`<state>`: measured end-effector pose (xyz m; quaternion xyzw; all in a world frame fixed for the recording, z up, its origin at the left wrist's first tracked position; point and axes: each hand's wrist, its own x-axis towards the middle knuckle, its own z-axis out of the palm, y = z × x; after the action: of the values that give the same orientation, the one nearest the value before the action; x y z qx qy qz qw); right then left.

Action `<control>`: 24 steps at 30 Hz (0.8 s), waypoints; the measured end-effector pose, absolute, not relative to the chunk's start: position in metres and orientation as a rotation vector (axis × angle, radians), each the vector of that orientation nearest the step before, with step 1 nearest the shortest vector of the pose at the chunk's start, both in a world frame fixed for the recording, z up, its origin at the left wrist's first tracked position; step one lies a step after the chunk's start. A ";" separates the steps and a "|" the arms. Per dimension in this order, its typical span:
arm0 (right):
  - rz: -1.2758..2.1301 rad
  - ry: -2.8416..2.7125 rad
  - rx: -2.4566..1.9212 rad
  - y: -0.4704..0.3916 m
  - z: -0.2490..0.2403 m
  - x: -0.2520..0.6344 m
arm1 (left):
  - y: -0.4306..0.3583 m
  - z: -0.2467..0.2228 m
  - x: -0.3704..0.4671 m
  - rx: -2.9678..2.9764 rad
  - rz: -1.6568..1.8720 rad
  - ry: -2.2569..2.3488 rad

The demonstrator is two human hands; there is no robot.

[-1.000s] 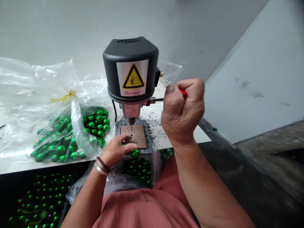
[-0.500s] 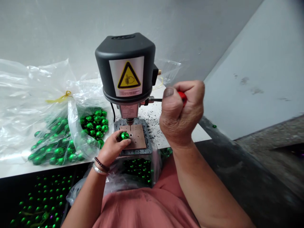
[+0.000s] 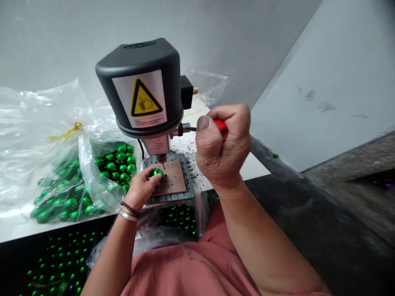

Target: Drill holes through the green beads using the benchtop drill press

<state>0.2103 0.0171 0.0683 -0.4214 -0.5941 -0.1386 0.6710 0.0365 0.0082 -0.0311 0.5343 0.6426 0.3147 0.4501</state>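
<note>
My left hand [image 3: 143,186] grips a shiny green ball [image 3: 158,172] between thumb and fingers, just left of the drill bit [image 3: 164,166]. Beneath it lies a brown board [image 3: 174,181] on the ribbed grey base [image 3: 187,168] of a black drill press [image 3: 138,61]. Raised at the right of the press, my right hand [image 3: 224,146] is wrapped round the red knob [image 3: 222,128] of its feed lever. Part of the knob is hidden by the fingers.
A clear plastic bag [image 3: 84,164] full of green balls [image 3: 121,158] lies left of the press. Dark shavings [image 3: 194,168] litter the white table [image 3: 254,166]. More green balls [image 3: 66,259] are below the table edge. One ball [image 3: 275,156] lies on the floor at right.
The view has shifted, so the press appears further left and tilted. The left hand with the ball has moved slightly relative to the bit. The right hand still grips the lever knob.
</note>
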 end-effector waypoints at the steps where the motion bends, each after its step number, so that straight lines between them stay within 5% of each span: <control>1: -0.300 -1.343 -0.959 0.017 0.068 0.210 | 0.009 -0.031 0.037 1.320 0.767 1.602; 24: -0.328 -1.429 -0.983 0.007 0.054 0.216 | 0.018 -0.024 0.058 1.736 0.571 1.830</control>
<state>0.2159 0.0075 0.0535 -0.4299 -0.6255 -0.1433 0.6352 0.0578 0.0178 -0.0244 0.6455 0.6806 0.2122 0.2741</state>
